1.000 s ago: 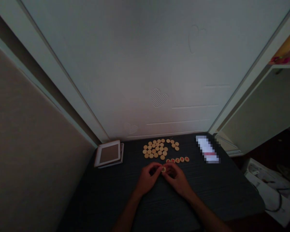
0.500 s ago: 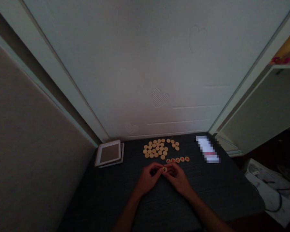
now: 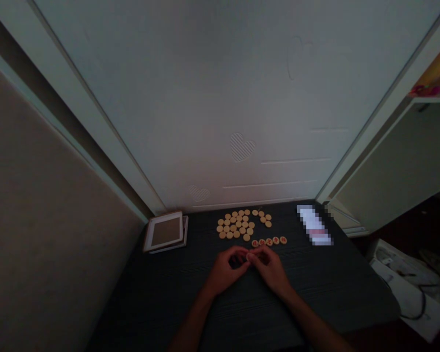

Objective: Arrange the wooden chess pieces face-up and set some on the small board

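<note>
My left hand (image 3: 224,270) and my right hand (image 3: 271,269) meet at their fingertips low over the dark table. Both are closed in a pinch on one small round Chinese chess piece, which the thumbs and fingers now hide almost wholly. Just beyond the right fingers lies a row of several chess pieces (image 3: 269,242) with red characters facing up. Farther back is a loose group of pale wooden chess pieces (image 3: 233,228) with no characters visible. A smaller cluster of plain pieces (image 3: 263,219) sits to its right.
Two stacked frame-like trays (image 3: 166,232) stand at the table's back left. A bright, pixelated flat object (image 3: 314,225) lies at the back right. A white panel with embossed hearts (image 3: 242,146) rises behind the table (image 3: 161,303). Past its right edge is a white box (image 3: 412,293).
The chess piece's black character, visible between my fingertips before, is now covered as my right thumb has shifted over it. Both hands stay in nearly the same place.
</note>
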Available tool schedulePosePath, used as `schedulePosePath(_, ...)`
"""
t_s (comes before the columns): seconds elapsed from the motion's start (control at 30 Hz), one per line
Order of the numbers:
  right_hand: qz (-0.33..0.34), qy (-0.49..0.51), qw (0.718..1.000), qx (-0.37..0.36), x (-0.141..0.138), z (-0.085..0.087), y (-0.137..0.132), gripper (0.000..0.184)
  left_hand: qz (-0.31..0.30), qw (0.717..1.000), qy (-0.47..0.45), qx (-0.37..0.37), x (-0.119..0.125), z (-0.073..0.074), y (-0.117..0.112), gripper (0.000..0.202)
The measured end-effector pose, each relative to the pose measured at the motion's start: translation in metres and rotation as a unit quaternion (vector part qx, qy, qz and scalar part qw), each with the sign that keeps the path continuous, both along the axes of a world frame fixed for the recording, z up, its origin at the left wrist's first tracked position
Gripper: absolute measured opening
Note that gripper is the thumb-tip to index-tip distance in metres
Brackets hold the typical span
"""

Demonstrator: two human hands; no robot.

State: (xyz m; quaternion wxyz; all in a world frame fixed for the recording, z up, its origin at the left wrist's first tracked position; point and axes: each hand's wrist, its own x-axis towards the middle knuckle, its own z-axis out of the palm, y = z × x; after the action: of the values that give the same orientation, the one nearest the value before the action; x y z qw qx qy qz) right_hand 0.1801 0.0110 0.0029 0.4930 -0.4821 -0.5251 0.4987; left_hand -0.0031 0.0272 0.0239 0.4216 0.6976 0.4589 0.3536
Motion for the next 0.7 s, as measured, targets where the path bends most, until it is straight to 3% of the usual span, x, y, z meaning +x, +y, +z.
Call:
schedulePosePath(0.4, 0.038, 0.035, 0.998, 0.026, -0.003, -0.0093, -0.0018, 0.038, 0.04, 0.999, -0.037, 0.001, 0.0031, -0.0021, 0.0026, 0.02)
schedulePosePath(0.57, 0.044, -0.037, 0.993, 0.098, -0.0065, -0.0068, -0.0065, 0.028, 0.051, 0.998, -0.04, 0.001, 0.0029, -0.0049, 0.0026, 0.016)
schedulePosePath(0.7, 0.013, -0.104, 0.983, 0.149, -0.0063, -0.0029, -0.0085, 0.028, 0.049, 0.998, -0.039, -0.004, 0.0024, -0.0057, 0.0031, 0.018)
